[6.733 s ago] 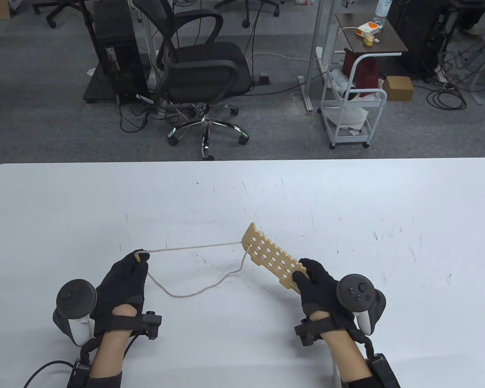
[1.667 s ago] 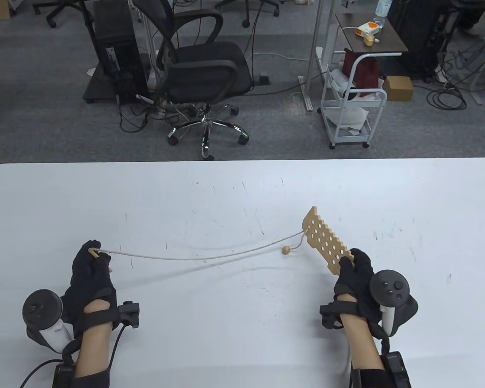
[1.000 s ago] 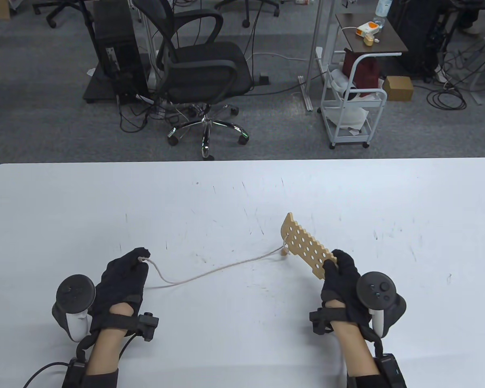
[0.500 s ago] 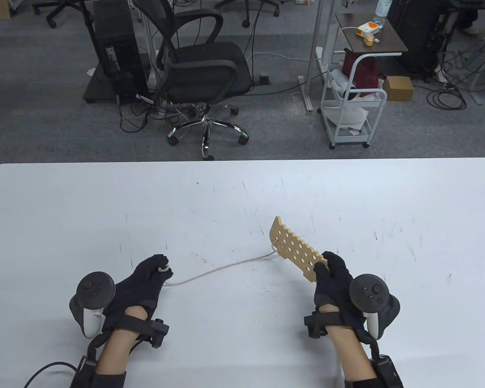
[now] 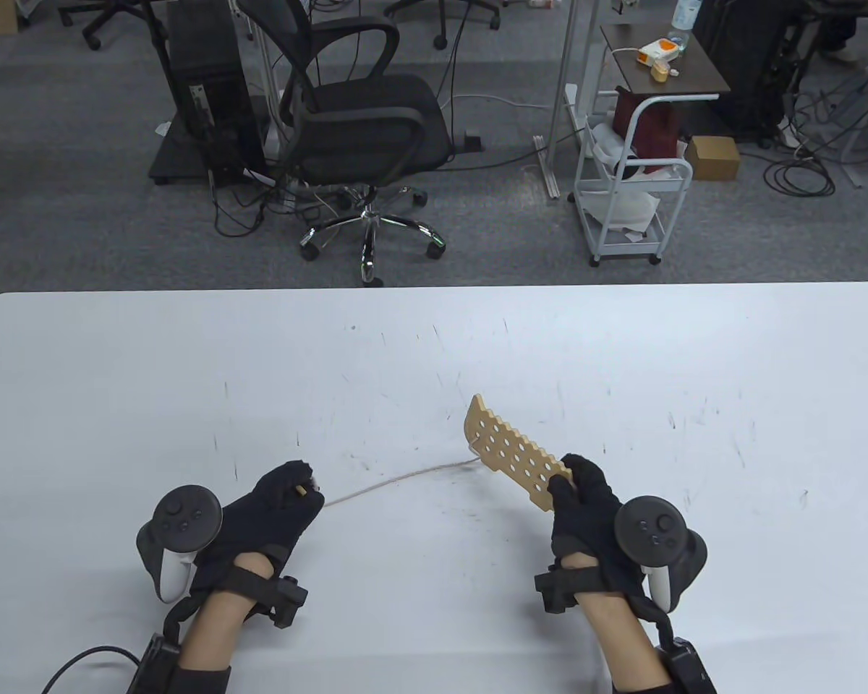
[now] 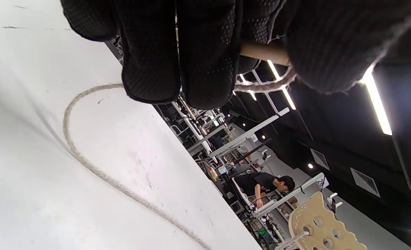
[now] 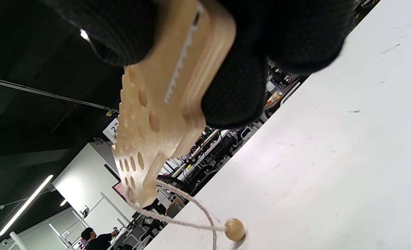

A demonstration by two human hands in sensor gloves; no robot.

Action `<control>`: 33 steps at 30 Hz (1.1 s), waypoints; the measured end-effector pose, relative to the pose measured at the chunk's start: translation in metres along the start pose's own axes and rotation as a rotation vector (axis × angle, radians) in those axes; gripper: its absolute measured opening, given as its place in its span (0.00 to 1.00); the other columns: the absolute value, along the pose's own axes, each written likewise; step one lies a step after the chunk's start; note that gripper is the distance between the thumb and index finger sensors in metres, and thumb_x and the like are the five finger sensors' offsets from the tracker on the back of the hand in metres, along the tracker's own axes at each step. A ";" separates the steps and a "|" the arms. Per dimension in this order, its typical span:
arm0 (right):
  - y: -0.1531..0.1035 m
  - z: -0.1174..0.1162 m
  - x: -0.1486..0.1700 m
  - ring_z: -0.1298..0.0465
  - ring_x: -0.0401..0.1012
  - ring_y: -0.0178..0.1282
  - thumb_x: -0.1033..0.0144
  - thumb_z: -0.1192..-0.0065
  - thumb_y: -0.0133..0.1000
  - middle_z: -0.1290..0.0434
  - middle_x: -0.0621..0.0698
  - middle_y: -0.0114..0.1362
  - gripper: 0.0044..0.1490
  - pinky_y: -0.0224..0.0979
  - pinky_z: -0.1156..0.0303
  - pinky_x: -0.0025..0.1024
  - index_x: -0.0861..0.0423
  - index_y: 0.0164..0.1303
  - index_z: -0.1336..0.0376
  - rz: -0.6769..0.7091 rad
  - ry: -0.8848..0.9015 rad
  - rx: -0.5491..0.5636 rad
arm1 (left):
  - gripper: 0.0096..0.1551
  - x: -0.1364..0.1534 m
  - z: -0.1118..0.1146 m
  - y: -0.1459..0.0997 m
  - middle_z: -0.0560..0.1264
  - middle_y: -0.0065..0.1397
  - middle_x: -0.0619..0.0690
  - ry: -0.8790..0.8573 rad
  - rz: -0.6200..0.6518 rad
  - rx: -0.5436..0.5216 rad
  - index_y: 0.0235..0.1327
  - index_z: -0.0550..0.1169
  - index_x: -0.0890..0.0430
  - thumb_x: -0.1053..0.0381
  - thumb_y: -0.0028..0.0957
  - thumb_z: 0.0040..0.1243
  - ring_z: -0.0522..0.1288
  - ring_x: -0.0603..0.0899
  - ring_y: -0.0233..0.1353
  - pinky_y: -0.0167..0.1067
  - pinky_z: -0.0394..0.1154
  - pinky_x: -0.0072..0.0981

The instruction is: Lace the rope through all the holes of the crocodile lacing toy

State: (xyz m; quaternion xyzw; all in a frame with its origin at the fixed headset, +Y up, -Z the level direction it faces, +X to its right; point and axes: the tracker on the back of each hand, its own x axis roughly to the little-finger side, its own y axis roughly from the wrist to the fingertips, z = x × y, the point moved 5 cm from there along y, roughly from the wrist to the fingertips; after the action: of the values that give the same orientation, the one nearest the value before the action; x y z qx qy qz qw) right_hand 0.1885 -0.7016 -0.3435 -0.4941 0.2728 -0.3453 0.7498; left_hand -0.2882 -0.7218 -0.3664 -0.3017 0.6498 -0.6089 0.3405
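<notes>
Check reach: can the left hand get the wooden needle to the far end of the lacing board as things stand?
Probably yes. The left hand grips the wooden needle, the right hand holds the lacing board raised above the table, and only slack rope lies between them.

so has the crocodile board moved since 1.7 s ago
Yes. The crocodile board in the right hand has shifted left and slightly nearer the person, judged against the table's scuff marks.

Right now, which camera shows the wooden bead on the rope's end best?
The right wrist view: the bead sits in plain sight by the table, on the rope below the crocodile board. The table view hides it behind the board; the left wrist view doesn't show it.
</notes>
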 end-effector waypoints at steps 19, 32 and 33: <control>-0.009 -0.012 -0.013 0.15 0.47 0.49 0.59 0.36 0.53 0.21 0.51 0.56 0.29 0.54 0.25 0.47 0.57 0.63 0.36 0.047 0.046 -0.065 | 0.40 -0.003 0.012 0.002 0.87 0.52 0.47 0.017 0.001 0.090 0.75 0.65 0.36 0.53 0.47 0.65 0.85 0.58 0.53 0.70 0.68 0.60; -0.013 -0.022 -0.021 0.15 0.47 0.48 0.59 0.37 0.52 0.21 0.51 0.56 0.29 0.54 0.25 0.47 0.56 0.63 0.36 0.098 0.141 -0.129 | 0.35 -0.008 0.013 0.002 0.87 0.53 0.44 0.134 0.027 0.073 0.69 0.74 0.50 0.52 0.44 0.69 0.85 0.56 0.55 0.70 0.69 0.58; -0.013 -0.023 -0.022 0.15 0.47 0.48 0.59 0.37 0.52 0.21 0.51 0.56 0.29 0.54 0.25 0.47 0.57 0.63 0.36 0.107 0.147 -0.137 | 0.33 -0.009 0.014 0.001 0.87 0.54 0.44 0.133 0.030 0.079 0.67 0.76 0.49 0.52 0.44 0.68 0.85 0.56 0.55 0.70 0.69 0.58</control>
State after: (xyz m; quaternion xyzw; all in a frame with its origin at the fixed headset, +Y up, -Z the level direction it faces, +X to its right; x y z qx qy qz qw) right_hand 0.1541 -0.7006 -0.3378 -0.5022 0.3761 -0.3207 0.7096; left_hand -0.2715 -0.7230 -0.3674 -0.2374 0.6508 -0.6476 0.3173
